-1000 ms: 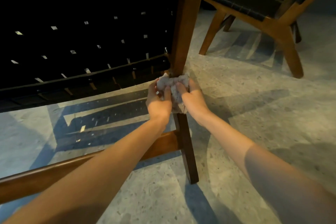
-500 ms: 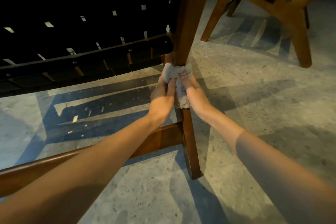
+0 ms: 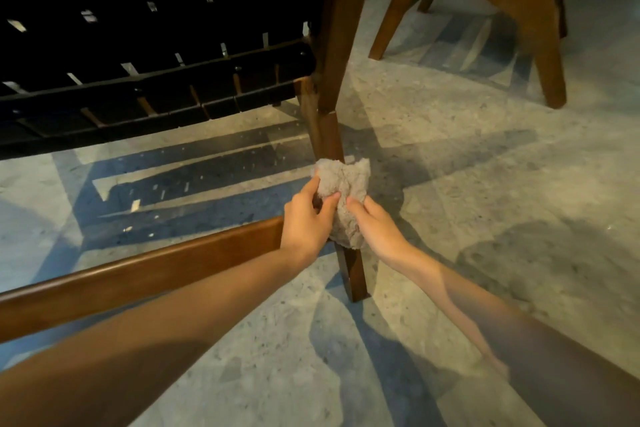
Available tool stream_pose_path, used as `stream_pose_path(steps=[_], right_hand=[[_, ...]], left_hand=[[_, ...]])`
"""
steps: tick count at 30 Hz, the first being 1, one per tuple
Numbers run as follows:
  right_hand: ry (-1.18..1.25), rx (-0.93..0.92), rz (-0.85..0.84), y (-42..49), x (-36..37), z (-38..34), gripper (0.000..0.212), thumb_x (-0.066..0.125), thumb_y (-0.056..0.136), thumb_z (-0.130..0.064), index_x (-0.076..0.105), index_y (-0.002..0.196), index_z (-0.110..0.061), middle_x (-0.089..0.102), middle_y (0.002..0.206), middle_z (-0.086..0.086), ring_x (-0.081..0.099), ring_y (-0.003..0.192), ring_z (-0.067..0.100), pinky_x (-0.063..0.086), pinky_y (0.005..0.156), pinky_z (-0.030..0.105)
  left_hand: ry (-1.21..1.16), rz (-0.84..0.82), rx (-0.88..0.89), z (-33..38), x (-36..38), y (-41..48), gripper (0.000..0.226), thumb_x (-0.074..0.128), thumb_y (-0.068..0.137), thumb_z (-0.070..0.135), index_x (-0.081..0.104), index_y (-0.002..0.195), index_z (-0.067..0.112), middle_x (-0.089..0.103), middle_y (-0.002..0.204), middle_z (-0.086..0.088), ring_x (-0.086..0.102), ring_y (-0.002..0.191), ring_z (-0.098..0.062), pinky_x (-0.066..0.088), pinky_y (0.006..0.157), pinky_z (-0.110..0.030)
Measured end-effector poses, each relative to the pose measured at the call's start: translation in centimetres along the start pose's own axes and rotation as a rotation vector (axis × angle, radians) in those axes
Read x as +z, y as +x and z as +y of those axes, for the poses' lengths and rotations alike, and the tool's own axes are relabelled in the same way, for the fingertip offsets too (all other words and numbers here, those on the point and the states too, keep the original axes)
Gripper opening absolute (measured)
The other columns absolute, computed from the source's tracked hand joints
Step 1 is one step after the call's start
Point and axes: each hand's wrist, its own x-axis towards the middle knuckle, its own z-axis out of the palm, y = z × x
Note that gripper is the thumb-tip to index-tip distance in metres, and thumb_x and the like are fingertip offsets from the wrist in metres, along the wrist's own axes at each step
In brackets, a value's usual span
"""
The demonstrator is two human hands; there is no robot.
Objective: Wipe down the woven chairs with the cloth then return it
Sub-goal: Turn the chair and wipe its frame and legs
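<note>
The leg (image 3: 331, 135) of the near chair (image 3: 156, 28) rises straight in front of me. Its low rail (image 3: 138, 274) runs off to my left, passing under my left forearm. The chair's black webbing (image 3: 194, 87) hangs dark above the rail, with small bright gaps in the weave. A second chair (image 3: 526, 0) stands well apart at the upper right, its wooden legs on the speckled floor (image 3: 485, 201). Striped shadows lie on the floor beneath the webbing.

The cloth (image 3: 343, 191) is a grey, fluffy, crumpled wad wrapped round the lower part of the leg, about where the rail meets it. The joint itself is hidden behind my left hand (image 3: 304, 218). That hand grips the cloth from the left, with the thumb on the front and the fingers curled round the side. My right hand (image 3: 375, 229) pinches it from the right, thumb on the front and fingers out of sight behind. The two thumbs nearly meet.

Bare wood shows above the cloth up to the seat frame, and a short stretch of leg runs below it to the floor. To the left the rail bars the way low down, with the frame's edge above. To the right of the leg the floor lies open as far as the second chair.
</note>
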Motion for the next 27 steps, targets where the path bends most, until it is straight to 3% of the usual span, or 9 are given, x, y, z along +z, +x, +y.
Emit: stream_pose_path(steps=[3, 7, 11, 13, 15, 18, 20, 23, 27], right_hand=[[-0.011, -0.041, -0.003, -1.0, -0.6, 0.3, 0.031, 0.044, 0.1, -0.032, 0.054, 0.13, -0.03, 0.061, 0.126, -0.007, 0.054, 0.119, 0.012, 0.04, 0.106, 0.041], [-0.101, -0.047, 0.018, -2.8, -1.1, 1.6, 0.02, 0.046, 0.099, -0.029, 0.061, 0.111, -0.025, 0.068, 0.108, -0.002, 0.062, 0.103, 0.014, 0.047, 0.097, 0.045], [-0.096, -0.051, 0.021, -4.1, -1.2, 2.6, 0.019, 0.047, 0.099, -0.027, 0.062, 0.111, -0.028, 0.069, 0.108, 0.001, 0.063, 0.102, 0.013, 0.048, 0.092, 0.038], [-0.102, -0.057, 0.01, -4.6, -1.2, 3.0, 0.018, 0.047, 0.099, -0.027, 0.061, 0.107, -0.035, 0.069, 0.104, -0.007, 0.062, 0.098, 0.003, 0.049, 0.086, 0.028], [-0.143, -0.04, 0.012, -5.0, -1.3, 4.0, 0.017, 0.048, 0.098, -0.024, 0.065, 0.102, -0.024, 0.07, 0.095, -0.001, 0.065, 0.089, 0.012, 0.049, 0.078, 0.032], [-0.197, -0.037, 0.002, -5.9, -1.6, 6.1, 0.013, 0.052, 0.096, -0.018, 0.063, 0.09, -0.017, 0.063, 0.073, -0.007, 0.056, 0.067, 0.007, 0.043, 0.065, 0.028], [-0.19, -0.024, -0.03, -6.7, -1.3, 7.1, 0.013, 0.051, 0.098, -0.022, 0.063, 0.102, -0.024, 0.066, 0.085, -0.017, 0.059, 0.077, -0.003, 0.046, 0.07, 0.02], [-0.118, -0.05, -0.05, -6.8, -0.7, 6.9, 0.033, 0.046, 0.1, -0.024, 0.051, 0.132, -0.023, 0.061, 0.125, -0.008, 0.056, 0.116, 0.005, 0.044, 0.098, 0.026], [-0.027, -0.167, -0.043, -4.7, 0.0, 4.2, 0.048, 0.04, 0.102, -0.021, 0.028, 0.148, -0.025, 0.045, 0.143, -0.009, 0.042, 0.129, -0.004, 0.032, 0.108, 0.015]], left_hand=[[-0.02, 0.015, -0.005, 0.0, 0.5, -1.2, 0.048, 0.056, 0.094, 0.019, 0.044, 0.141, 0.017, 0.063, 0.115, 0.007, 0.056, 0.085, 0.008, 0.048, 0.074, -0.006], [-0.05, 0.037, 0.074, -0.1, 1.3, -3.8, 0.058, 0.059, 0.091, 0.011, 0.036, 0.144, 0.019, 0.049, 0.141, 0.003, 0.048, 0.126, -0.008, 0.045, 0.101, -0.026], [-0.067, 0.105, 0.111, -0.2, 2.6, -5.3, 0.057, 0.06, 0.09, 0.004, 0.039, 0.142, 0.016, 0.041, 0.146, 0.003, 0.037, 0.136, -0.01, 0.038, 0.109, -0.035], [-0.082, 0.116, 0.086, -0.4, 3.1, -5.9, 0.056, 0.06, 0.09, 0.005, 0.04, 0.141, 0.017, 0.044, 0.144, 0.004, 0.039, 0.132, -0.005, 0.039, 0.107, -0.025], [-0.073, 0.082, 0.018, -1.4, 3.7, -7.3, 0.053, 0.059, 0.092, 0.009, 0.042, 0.14, 0.021, 0.052, 0.138, 0.003, 0.048, 0.118, 0.003, 0.042, 0.094, -0.01], [-0.047, 0.036, -0.139, -3.5, 4.5, -9.8, 0.048, 0.058, 0.093, 0.014, 0.045, 0.139, 0.019, 0.065, 0.117, 0.003, 0.057, 0.088, 0.008, 0.045, 0.077, -0.007], [-0.051, 0.036, -0.216, -4.6, 4.6, -10.3, 0.044, 0.059, 0.093, 0.017, 0.05, 0.136, 0.015, 0.066, 0.113, 0.004, 0.056, 0.081, 0.011, 0.041, 0.074, -0.002], [-0.081, 0.017, -0.259, -5.0, 4.9, -9.8, 0.04, 0.056, 0.094, 0.023, 0.053, 0.133, 0.012, 0.065, 0.117, 0.002, 0.058, 0.102, -0.005, 0.043, 0.085, -0.014], [-0.165, 0.047, -0.264, -4.4, 5.8, -7.7, 0.034, 0.049, 0.098, 0.025, 0.055, 0.128, 0.012, 0.06, 0.107, 0.008, 0.057, 0.105, -0.01, 0.036, 0.07, 0.004]])
